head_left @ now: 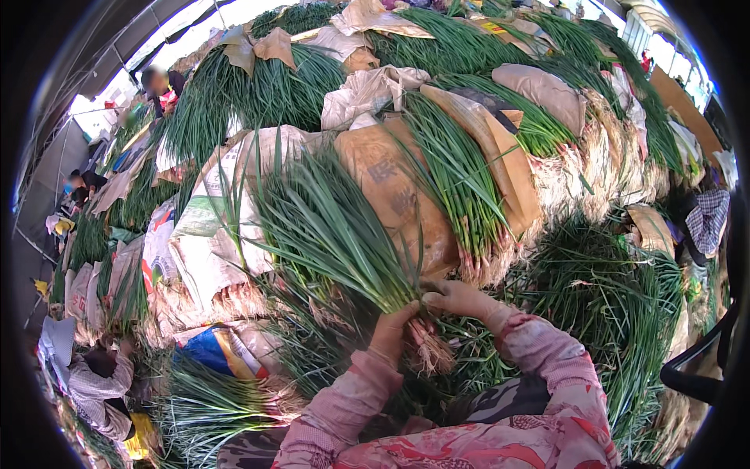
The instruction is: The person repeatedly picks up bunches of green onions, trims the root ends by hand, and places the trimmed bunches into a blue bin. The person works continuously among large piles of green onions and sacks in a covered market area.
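Bunch of green onions point(344, 234) at frame centre, long flat leaves, pale stringy roots, gripped near the root end by left hand point(388, 334) | right hand point(461, 298) closed over the same bunch, seemingly gloved | stacked bundles point(461, 187) wrapped in crumpled brown paper sacks point(391, 187) seen behind.

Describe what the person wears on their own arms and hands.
Both forearms are covered by long sleeves of pink, faded-looking fabric with a fine check or print. The left hand and right hand wear thin, soiled, light-coloured gloves, with the sleeve cuffs gathered at the wrists. No watch, rings or markings show.
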Demonstrator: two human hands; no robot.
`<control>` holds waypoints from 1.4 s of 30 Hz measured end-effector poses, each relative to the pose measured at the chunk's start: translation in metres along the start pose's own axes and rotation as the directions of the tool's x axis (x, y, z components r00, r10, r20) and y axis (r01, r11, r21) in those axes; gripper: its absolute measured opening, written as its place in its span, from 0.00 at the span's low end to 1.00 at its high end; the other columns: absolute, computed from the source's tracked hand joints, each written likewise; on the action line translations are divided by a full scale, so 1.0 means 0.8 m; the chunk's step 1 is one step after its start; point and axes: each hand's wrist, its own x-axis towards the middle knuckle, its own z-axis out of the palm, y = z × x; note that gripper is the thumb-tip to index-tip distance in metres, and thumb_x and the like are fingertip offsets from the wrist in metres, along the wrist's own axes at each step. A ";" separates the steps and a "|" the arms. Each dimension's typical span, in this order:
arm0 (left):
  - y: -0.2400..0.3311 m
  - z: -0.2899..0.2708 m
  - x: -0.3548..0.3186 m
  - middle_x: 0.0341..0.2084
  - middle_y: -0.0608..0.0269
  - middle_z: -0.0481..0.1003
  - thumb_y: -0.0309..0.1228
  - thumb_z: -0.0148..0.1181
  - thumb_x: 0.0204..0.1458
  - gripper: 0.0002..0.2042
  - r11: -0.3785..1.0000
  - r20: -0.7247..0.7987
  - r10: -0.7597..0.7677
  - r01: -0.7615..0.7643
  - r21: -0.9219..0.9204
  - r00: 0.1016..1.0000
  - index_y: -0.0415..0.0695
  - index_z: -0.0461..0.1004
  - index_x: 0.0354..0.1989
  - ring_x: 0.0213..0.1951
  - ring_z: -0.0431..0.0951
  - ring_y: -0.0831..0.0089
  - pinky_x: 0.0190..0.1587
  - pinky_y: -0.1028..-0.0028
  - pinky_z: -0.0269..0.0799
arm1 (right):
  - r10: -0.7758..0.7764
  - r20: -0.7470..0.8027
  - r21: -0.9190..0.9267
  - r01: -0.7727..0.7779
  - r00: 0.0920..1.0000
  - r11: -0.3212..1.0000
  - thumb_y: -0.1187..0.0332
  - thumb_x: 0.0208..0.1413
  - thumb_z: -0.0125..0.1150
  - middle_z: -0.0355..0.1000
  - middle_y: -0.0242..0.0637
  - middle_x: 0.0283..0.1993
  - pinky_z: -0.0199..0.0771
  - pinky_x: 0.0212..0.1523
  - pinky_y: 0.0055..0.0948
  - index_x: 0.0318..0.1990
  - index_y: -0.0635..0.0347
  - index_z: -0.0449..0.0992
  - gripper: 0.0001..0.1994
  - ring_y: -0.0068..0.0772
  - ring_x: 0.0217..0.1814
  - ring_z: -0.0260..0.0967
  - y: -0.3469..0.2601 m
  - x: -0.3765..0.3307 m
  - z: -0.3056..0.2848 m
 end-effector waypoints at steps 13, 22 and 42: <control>-0.032 0.021 -0.013 0.33 0.63 0.77 0.37 0.60 0.58 0.15 0.997 -0.174 -0.078 0.080 0.004 0.982 0.39 0.76 0.47 0.31 0.76 0.73 0.31 0.76 0.69 | 0.097 -0.554 0.662 0.367 0.827 0.654 0.62 0.67 0.54 0.74 0.32 0.37 0.72 0.33 0.28 0.46 0.57 0.74 0.10 0.24 0.36 0.71 0.057 0.051 0.051; -0.008 0.069 -0.039 0.23 0.60 0.77 0.28 0.66 0.50 0.09 0.994 -0.368 0.032 0.009 0.110 0.929 0.34 0.77 0.35 0.22 0.76 0.69 0.25 0.71 0.70 | -0.378 -0.320 -0.616 0.112 0.869 0.780 0.61 0.60 0.60 0.77 0.49 0.43 0.73 0.49 0.34 0.51 0.65 0.73 0.18 0.44 0.47 0.76 0.021 0.025 0.045; 0.051 0.037 -0.058 0.28 0.50 0.78 0.30 0.55 0.60 0.19 0.974 -0.126 0.169 -0.146 0.172 0.978 0.34 0.70 0.58 0.21 0.76 0.67 0.28 0.71 0.75 | -0.190 -0.743 -0.349 -0.129 0.642 0.928 0.57 0.57 0.64 0.76 0.50 0.45 0.75 0.50 0.40 0.50 0.59 0.76 0.19 0.49 0.48 0.76 0.127 -0.031 -0.093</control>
